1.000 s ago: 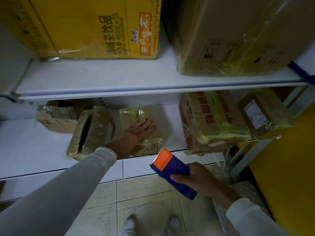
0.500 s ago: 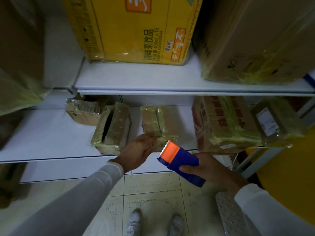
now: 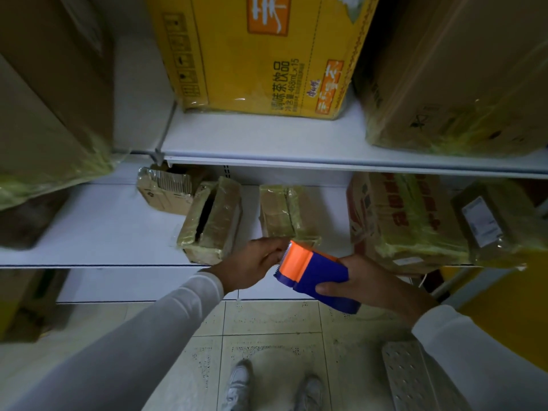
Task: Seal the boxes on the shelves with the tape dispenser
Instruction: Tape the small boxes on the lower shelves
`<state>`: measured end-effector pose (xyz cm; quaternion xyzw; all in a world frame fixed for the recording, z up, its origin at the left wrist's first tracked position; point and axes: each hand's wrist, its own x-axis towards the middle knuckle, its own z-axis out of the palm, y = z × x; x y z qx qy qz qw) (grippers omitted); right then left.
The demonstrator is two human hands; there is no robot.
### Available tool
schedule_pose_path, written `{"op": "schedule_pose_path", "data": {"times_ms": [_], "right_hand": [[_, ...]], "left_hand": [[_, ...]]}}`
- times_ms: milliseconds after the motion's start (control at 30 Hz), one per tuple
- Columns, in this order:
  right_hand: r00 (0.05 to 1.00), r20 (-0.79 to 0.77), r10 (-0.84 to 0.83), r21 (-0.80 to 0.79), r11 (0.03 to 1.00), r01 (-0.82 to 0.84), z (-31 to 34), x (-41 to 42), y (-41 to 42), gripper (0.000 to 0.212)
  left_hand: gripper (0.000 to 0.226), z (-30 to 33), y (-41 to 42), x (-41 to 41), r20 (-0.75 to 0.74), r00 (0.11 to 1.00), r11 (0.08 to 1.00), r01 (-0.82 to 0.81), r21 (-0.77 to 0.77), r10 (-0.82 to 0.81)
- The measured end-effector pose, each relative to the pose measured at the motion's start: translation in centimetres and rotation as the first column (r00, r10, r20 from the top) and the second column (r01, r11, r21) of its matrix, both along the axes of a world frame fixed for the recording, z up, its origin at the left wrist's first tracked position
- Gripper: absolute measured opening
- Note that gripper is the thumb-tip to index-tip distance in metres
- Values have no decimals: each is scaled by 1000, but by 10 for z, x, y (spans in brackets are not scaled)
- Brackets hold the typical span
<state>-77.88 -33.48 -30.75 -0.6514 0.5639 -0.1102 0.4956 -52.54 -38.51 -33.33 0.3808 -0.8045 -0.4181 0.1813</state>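
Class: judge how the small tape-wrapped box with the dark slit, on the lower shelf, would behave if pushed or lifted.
The slit box probably slides easily: glossy tape covers it and the shelf looks smooth. It likely gives a little when squeezed, since its top gapes open. It seems unlikely to tip or roll, lying low and flat.

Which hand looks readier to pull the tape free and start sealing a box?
Probably the left hand: its fingers are at the orange toothed end of the tape dispenser, where tape would come off. The right hand grips the dispenser's blue body.
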Motion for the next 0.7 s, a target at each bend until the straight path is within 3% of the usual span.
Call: {"op": "schedule_pose_path", "data": {"times_ms": [200, 500, 700], "right_hand": [[997, -43, 62, -6, 998, -62, -2, -4, -3, 45], [991, -40, 132, 48, 990, -130, -5, -9, -12, 55], [973, -81, 215, 85, 974, -208, -7, -9, -26, 36]], "left_hand": [[20, 10, 3, -3, -105, 995, 962, 29, 272, 0], [22, 6, 10, -4, -148, 958, 851, -138, 507, 244], [27, -2, 15, -5, -67, 958, 862, -218, 457, 278]]}}
